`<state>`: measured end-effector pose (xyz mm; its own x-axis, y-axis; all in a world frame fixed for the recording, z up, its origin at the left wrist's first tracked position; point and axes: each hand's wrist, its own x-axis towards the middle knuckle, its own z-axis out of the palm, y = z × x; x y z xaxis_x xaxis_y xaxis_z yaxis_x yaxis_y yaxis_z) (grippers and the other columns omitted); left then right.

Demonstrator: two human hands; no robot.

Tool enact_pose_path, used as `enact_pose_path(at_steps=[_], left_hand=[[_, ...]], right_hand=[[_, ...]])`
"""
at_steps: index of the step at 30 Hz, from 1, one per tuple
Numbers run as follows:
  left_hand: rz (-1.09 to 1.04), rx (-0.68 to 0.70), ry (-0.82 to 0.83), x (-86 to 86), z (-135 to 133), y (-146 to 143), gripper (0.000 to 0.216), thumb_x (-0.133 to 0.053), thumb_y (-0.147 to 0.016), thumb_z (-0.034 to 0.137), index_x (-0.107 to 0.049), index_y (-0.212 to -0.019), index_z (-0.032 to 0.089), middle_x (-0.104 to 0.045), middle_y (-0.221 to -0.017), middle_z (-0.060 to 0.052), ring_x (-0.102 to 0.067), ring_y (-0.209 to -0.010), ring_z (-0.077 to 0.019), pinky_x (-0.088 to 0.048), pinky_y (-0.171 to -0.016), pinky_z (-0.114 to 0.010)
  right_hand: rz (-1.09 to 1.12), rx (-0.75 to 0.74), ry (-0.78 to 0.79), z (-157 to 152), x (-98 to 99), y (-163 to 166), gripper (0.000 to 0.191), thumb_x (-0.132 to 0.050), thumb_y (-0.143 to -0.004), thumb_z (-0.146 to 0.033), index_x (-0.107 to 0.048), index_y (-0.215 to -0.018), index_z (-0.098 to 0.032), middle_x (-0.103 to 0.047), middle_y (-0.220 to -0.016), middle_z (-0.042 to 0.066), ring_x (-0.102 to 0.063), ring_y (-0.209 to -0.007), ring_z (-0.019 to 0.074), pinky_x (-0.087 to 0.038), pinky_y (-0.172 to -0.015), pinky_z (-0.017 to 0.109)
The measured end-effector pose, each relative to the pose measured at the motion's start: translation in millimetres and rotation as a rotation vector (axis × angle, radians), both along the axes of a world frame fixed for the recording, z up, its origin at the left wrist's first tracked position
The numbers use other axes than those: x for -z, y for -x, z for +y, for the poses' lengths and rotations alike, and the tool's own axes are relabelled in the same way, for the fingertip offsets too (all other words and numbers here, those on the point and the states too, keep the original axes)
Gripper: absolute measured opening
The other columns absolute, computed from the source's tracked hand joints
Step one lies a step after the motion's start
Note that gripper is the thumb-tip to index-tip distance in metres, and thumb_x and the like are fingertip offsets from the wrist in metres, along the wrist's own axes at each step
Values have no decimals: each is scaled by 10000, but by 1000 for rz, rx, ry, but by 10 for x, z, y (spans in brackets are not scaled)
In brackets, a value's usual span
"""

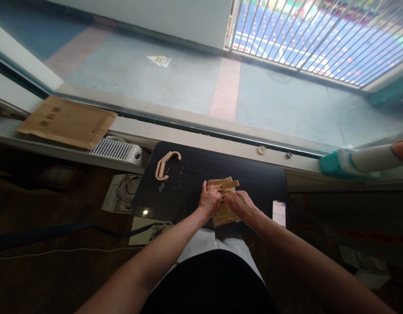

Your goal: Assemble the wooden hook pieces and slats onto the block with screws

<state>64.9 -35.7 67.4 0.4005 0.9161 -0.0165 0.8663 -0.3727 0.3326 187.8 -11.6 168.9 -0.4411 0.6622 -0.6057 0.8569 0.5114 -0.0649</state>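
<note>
My left hand is closed on a wooden strip with a dark hole in it. The strip lies over a yellowish-brown block that looks wrapped in shiny clear film or tape. Close beside it, my right hand is curled with its fingers together near the strip's lower side. Whatever those fingers grip is hidden. At the table's left lies a hook-ended wooden piece, with several small screws or nails near its lower end.
The small dark table stands against a window ledge. A phone lies at its right edge. On the ledge is a tape roll. A brown envelope rests on the radiator, and a teal-and-white object stands right.
</note>
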Motion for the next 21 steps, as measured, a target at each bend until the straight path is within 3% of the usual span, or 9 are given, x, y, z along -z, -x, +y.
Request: enact_pose_path(at_steps=[6,12,14,21], left_hand=[[15,-1,6,-34,3,-3,138,-536,-792,181,-672,-775,165,-646,-812,-74,-510,-923,-221,-206,-1054,-556],[22,8,-1,-33,3,0,152,-522,-802,185,-667,-763,158,-649,-821,-75,-512,-923,-223,-225,-1046,-555],[22,6,-2,-32,4,-1,154,-522,-799,182,-668,-757,156,-648,-818,-79,-514,-920,-223,-227,-1046,-554],[0,1,1,-28,9,-3,167,-524,-802,203,-673,-738,164,-648,-799,-84,-521,-908,-229,-225,-1042,-564]], right_hand=[[-41,194,-10,2,86,-125,289,-378,-897,-218,-653,-980,-187,-699,-930,92,-657,-855,188,-472,-725,259],[0,-19,-44,-62,20,-28,305,-373,-848,-60,-668,-900,-113,-698,-869,118,-657,-812,221,-484,-704,297],[-9,-30,-19,-58,6,49,291,-390,-837,-51,-675,-875,-95,-698,-856,134,-658,-797,226,-485,-697,300],[-63,215,-7,-32,45,154,290,-401,-865,-118,-689,-862,-144,-705,-878,122,-665,-823,223,-483,-697,294]])
